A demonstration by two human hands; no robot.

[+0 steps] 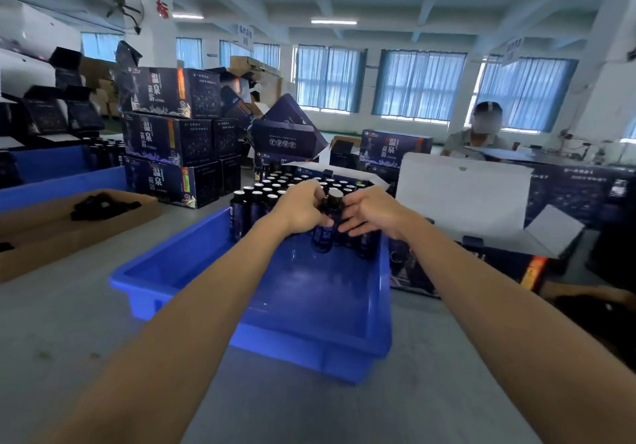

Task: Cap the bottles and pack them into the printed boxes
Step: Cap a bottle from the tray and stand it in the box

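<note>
**Capping a bottle over the tray**

The left hand point(299, 207) and right hand point(370, 213) each keep a curled grip on one small dark labelled bottle point(325, 237), held above the blue plastic tray point(165, 271). This looks like the capping step. Next, probably, comes tightening the cap, then carrying the bottle to the open printed cardboard box point(461, 199).
</note>
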